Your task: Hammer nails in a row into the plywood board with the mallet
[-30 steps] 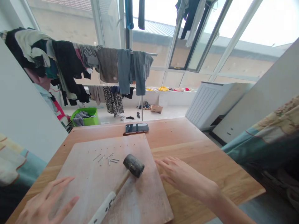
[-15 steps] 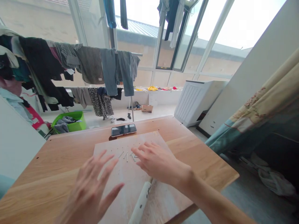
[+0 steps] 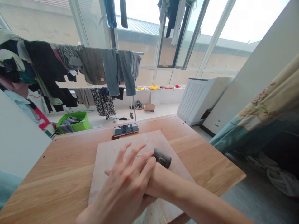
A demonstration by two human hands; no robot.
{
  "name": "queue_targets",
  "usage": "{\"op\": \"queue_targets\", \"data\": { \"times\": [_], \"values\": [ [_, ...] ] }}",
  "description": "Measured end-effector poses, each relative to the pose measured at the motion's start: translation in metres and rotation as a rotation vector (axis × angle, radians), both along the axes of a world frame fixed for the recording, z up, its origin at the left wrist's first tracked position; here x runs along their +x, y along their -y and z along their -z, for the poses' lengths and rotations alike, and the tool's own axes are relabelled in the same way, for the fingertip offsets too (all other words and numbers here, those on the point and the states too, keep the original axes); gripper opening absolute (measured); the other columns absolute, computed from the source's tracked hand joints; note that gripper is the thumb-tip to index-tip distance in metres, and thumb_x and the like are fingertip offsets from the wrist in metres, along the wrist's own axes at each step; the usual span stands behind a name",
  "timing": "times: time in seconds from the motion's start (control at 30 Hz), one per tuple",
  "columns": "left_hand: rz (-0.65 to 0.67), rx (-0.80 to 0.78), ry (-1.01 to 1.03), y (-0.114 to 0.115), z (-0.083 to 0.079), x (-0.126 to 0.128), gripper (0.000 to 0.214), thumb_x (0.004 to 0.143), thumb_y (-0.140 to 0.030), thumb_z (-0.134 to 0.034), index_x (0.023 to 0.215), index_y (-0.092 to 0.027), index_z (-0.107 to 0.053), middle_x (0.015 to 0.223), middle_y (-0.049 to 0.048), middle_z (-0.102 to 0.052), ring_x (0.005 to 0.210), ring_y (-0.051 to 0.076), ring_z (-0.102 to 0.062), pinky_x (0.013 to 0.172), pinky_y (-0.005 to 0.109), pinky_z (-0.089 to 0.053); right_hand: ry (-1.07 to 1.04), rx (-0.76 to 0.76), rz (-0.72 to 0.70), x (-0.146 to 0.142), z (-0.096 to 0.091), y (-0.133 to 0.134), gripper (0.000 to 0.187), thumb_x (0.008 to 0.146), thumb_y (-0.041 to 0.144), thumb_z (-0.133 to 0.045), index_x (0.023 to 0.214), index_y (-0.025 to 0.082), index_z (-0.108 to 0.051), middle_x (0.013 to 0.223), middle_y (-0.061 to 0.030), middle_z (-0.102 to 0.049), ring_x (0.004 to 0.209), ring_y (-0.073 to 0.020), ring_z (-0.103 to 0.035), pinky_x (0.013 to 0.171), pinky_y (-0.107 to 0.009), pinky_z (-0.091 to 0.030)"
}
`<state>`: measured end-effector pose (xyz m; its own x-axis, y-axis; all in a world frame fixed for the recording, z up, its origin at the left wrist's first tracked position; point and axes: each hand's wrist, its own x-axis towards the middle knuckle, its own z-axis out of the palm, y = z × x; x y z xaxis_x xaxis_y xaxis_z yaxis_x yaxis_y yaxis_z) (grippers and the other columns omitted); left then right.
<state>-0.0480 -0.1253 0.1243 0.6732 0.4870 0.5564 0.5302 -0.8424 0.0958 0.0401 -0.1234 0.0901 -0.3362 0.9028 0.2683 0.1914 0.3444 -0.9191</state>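
Observation:
My left hand (image 3: 130,179) lies across my right hand, its fingers stretched out and apart. Of my right hand (image 3: 157,179) only the wrist side and one fingertip at the left show; its other fingers are hidden under the left. Just beyond the hands rests the black head of a mallet (image 3: 163,158) on a pale board (image 3: 102,152). The hands cover most of its handle. Thin nails (image 3: 138,155) lie on the board, partly seen between my left fingers. Small holes dot the board's far part.
The board lies on a wooden table (image 3: 63,168). A phone (image 3: 126,129) is near the table's far edge. Beyond stand a green basket (image 3: 79,125) of clothes, a laundry rack with hanging clothes (image 3: 93,67) and a white cabinet (image 3: 198,96). A curtain (image 3: 252,112) hangs at the right.
My left hand has moved right and up, over my right hand. The black mallet head now shows, while the nails have become mostly covered. The view has shifted slightly.

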Motion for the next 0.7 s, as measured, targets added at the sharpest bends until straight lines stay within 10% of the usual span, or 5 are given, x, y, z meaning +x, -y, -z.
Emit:
{"op": "queue_targets", "data": {
  "times": [0.17,0.3,0.4,0.53,0.7],
  "values": [
    [-0.295,0.027,0.492,0.004,0.023,-0.011,0.074,0.083,-0.045,-0.076,0.146,-0.034,-0.038,0.154,0.0124,-0.036,0.143,0.038,-0.038,0.115,0.062,-0.037,-0.105,-0.023,-0.216,0.012,-0.028,-0.047,0.052,0.096,0.040,-0.061,0.146,0.031,-0.047,0.145,-0.0074,-0.058,0.134,-0.0272,-0.055,0.114,-0.050,-0.045],
    [-0.290,-0.310,0.655,-0.001,0.041,-0.009,0.078,0.092,-0.055,-0.061,0.156,-0.032,-0.022,0.156,0.0137,-0.035,0.147,0.035,-0.034,0.114,0.060,-0.041,-0.289,-0.139,-0.097,0.005,-0.034,-0.058,0.068,0.102,0.064,-0.035,0.161,0.034,-0.020,0.169,-0.0062,-0.024,0.153,-0.0278,-0.028,0.120,-0.058,-0.028],
    [-0.227,-0.514,0.689,-0.015,0.042,-0.017,0.068,0.094,-0.059,-0.056,0.151,-0.028,-0.036,0.148,0.0139,-0.049,0.141,0.035,-0.043,0.111,0.056,-0.044,-0.180,-0.161,-0.171,-0.002,-0.035,-0.054,0.076,0.095,0.069,-0.048,0.160,0.034,-0.028,0.169,-0.0037,-0.025,0.156,-0.0287,-0.018,0.125,-0.057,-0.011],
    [-0.145,-0.768,0.656,-0.039,0.036,-0.043,0.063,0.095,-0.069,-0.042,0.131,-0.020,-0.059,0.129,0.0139,-0.065,0.118,0.033,-0.062,0.091,0.043,-0.058,-0.257,-0.476,-0.513,-0.005,-0.029,-0.061,0.076,0.092,0.073,-0.047,0.155,0.031,-0.040,0.159,-0.0087,-0.044,0.145,-0.0318,-0.042,0.117,-0.059,-0.034],
    [-0.238,-0.729,0.563,-0.052,0.034,-0.060,0.068,0.094,-0.074,-0.035,0.117,-0.019,-0.067,0.108,0.0092,-0.071,0.105,0.033,-0.066,0.080,0.039,-0.060,-0.516,-0.695,-0.577,-0.016,-0.016,-0.071,0.073,0.091,0.067,-0.058,0.152,0.031,-0.041,0.170,-0.0060,-0.022,0.147,-0.0309,-0.038,0.115,-0.059,-0.034]
  ]
}}
